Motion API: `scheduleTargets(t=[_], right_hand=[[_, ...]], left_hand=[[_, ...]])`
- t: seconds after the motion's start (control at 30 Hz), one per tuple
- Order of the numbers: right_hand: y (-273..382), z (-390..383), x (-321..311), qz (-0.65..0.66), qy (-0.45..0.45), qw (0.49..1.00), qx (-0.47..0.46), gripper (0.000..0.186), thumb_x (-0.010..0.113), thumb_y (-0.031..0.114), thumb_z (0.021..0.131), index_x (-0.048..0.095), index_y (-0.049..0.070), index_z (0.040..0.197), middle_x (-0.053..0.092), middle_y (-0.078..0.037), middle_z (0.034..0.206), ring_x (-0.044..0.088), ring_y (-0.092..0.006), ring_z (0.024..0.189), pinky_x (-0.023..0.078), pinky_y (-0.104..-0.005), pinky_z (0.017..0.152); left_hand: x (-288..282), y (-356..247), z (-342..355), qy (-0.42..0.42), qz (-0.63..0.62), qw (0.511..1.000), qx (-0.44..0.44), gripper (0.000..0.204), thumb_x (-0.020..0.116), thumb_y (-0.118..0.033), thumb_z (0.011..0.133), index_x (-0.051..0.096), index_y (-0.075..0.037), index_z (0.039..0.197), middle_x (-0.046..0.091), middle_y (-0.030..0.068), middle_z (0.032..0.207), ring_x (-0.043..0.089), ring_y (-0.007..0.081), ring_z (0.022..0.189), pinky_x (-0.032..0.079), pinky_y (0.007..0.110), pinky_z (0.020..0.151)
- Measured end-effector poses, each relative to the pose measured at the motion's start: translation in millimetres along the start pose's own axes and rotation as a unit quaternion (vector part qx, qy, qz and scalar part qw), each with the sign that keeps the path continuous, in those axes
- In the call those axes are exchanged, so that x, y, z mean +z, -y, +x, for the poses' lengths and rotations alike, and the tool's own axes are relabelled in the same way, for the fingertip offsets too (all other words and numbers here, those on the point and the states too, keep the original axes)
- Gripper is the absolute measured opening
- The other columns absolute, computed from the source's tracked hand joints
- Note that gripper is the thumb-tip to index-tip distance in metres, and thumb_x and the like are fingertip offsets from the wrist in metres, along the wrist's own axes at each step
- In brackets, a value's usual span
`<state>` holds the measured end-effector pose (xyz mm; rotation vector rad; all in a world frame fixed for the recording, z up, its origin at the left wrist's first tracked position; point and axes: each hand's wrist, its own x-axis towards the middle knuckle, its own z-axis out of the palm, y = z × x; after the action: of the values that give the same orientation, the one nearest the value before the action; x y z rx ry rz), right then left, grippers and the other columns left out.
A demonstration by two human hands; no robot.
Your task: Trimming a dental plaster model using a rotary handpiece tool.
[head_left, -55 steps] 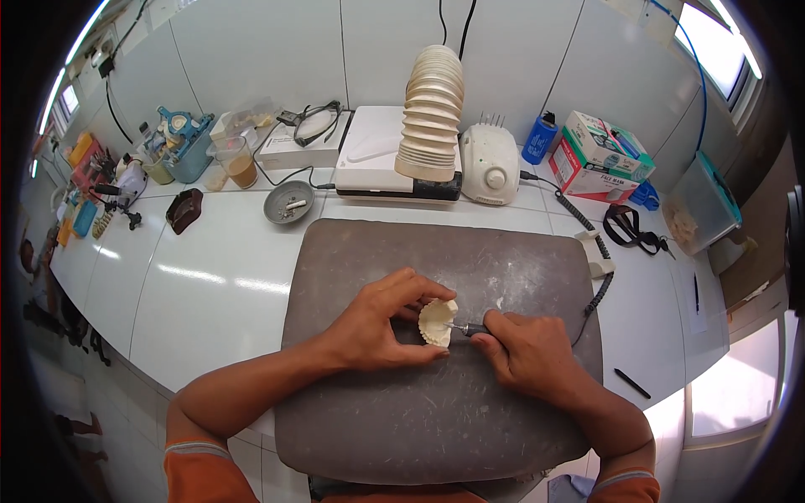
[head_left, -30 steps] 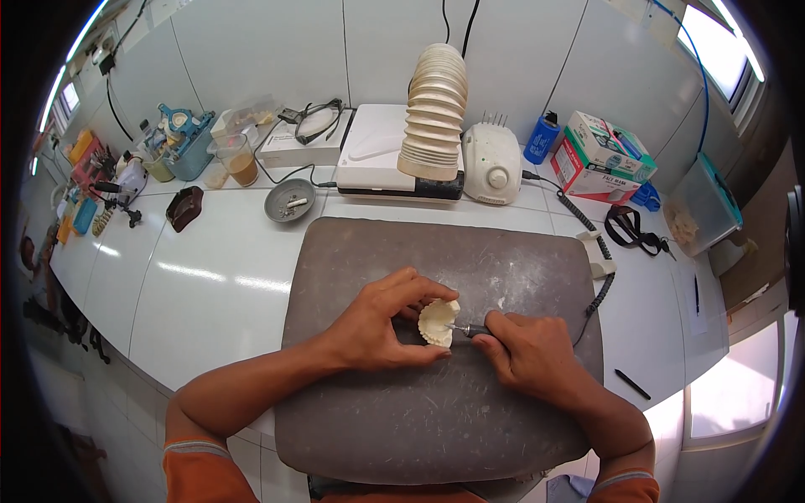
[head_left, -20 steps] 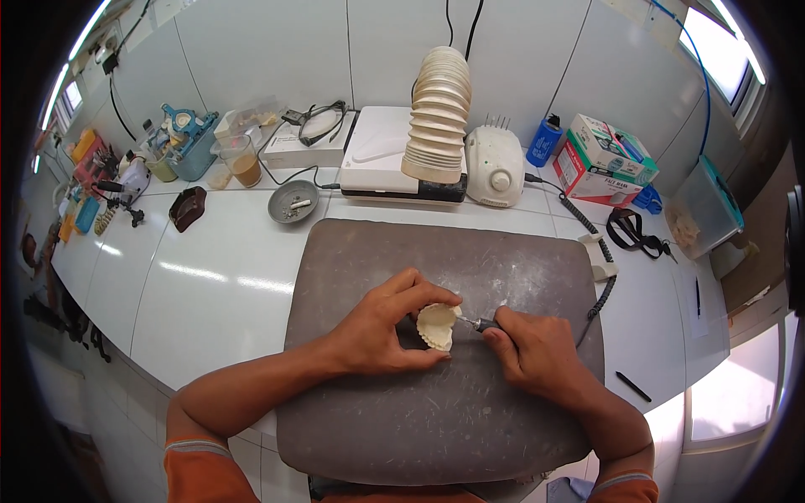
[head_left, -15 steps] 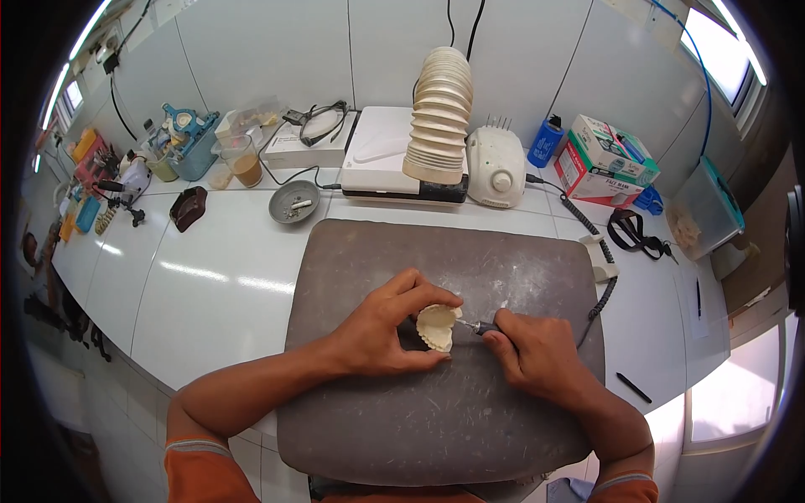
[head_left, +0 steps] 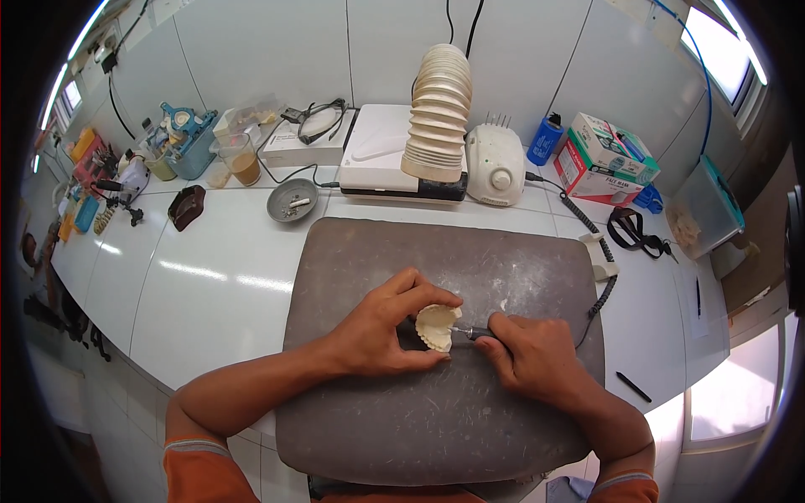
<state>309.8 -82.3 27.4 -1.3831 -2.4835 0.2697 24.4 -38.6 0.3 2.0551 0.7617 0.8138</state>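
Note:
Between the thumb and fingers of my left hand (head_left: 392, 323) is a cream-coloured dental cast (head_left: 433, 329), its row of teeth facing left and down. My right hand (head_left: 530, 350) grips a dark rotary handpiece (head_left: 480, 333) like a pen. The slim metal tip of the handpiece meets the right-hand edge of the cast, though the exact contact is too small to make out. Both hands are above a brown padded mat (head_left: 386, 436) with pale dust and scratches on it.
A ribbed white suction hose (head_left: 438, 109) hangs over a white box unit (head_left: 381, 155). Beside it stands the handpiece control unit (head_left: 496, 168), with a coiled cord (head_left: 579, 220). A grey bowl (head_left: 285, 211) sits left, mask boxes (head_left: 599, 172) right. A black pen (head_left: 633, 387) lies at right.
The handpiece tip has shifted slightly down and left along the cast's edge, with my right hand moving a little left. My left hand and the cast stay almost still.

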Motion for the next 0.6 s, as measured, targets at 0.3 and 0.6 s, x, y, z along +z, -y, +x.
scheduleTargets(t=[0.3, 0.6], right_hand=[[1.3, -1.0, 5.0, -0.032, -0.006, 0.999, 0.0, 0.038, 0.067, 0.045, 0.111, 0.066, 0.011, 0.094, 0.068, -0.009, 0.073, 0.069, -0.0349, 0.059, 0.051, -0.0493, 0.053], [3.7, -1.0, 5.2, -0.036, -0.005, 0.999, 0.003, 0.038, 0.067, 0.045, 0.11, 0.067, 0.011, 0.095, 0.068, -0.009, 0.074, 0.07, -0.0343, 0.06, 0.052, -0.0491, 0.054]], left_hand=[[0.2, 0.0, 0.3, -0.001, 0.002, 1.0, 0.003, 0.066, 0.097, -0.022, 0.084, 0.071, -0.015, 0.144, 0.061, 0.0087, 0.121, 0.067, 0.0244, 0.112, 0.059, 0.036, 0.092], [1.0, 0.1, 0.1, 0.0, -0.007, 1.0, -0.004, 0.065, 0.097, -0.022, 0.083, 0.072, -0.015, 0.143, 0.062, 0.0087, 0.121, 0.069, 0.0248, 0.113, 0.061, 0.037, 0.092]])
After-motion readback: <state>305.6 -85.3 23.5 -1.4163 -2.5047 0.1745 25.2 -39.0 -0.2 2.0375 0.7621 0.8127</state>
